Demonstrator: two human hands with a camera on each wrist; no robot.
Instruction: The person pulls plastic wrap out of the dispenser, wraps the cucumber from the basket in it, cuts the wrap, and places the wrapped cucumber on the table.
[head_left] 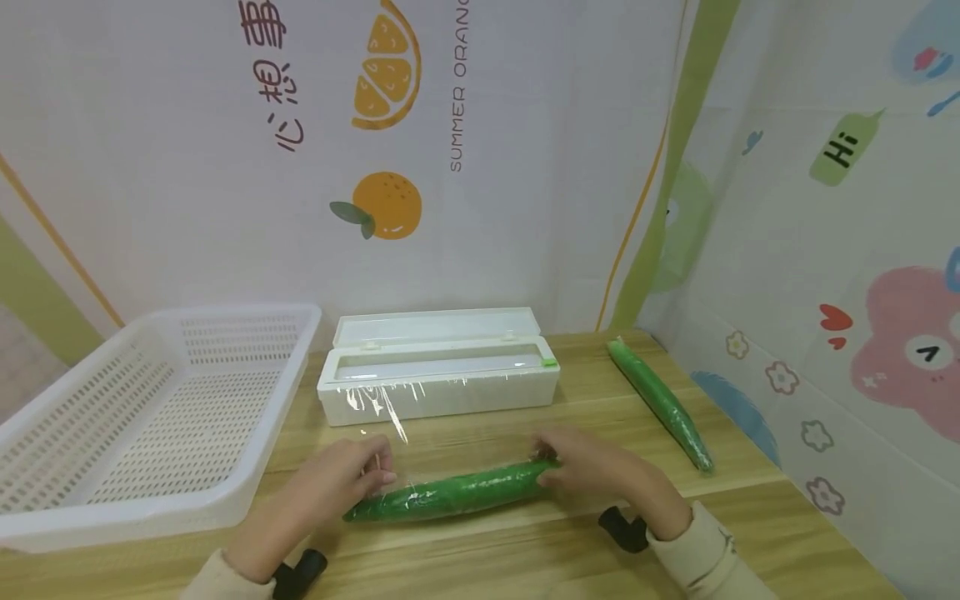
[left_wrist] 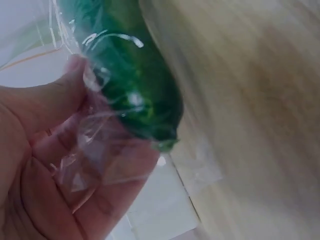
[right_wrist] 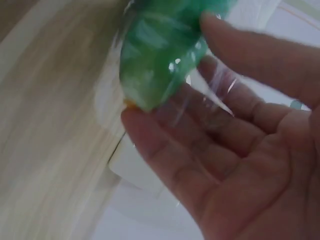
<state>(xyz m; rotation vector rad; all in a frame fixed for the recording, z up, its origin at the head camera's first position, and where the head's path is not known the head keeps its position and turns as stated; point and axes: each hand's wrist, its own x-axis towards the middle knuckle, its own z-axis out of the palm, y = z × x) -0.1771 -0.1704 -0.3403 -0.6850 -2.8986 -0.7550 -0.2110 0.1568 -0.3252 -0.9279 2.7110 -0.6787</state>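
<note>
A long green cucumber (head_left: 457, 493) lies crosswise over the table in clear plastic wrap. At its left end my left hand (head_left: 352, 468) holds the wrap (left_wrist: 107, 145), thumb at the cucumber's side and fingers behind the loose film. My right hand (head_left: 581, 462) grips the other end, its thumb (right_wrist: 250, 57) against the wrapped cucumber (right_wrist: 155, 65) and its fingers under the film. Film also stretches back toward a white wrap dispenser box (head_left: 442, 400), whose lid (head_left: 435, 327) stands raised.
At the right lies another wrapped cucumber (head_left: 660, 404). A white perforated basket (head_left: 258, 450) stands on the left. Behind the wooden table (head_left: 480, 558) hangs a printed cloth (head_left: 510, 233), with another patterned cloth (head_left: 795, 275) along the right edge.
</note>
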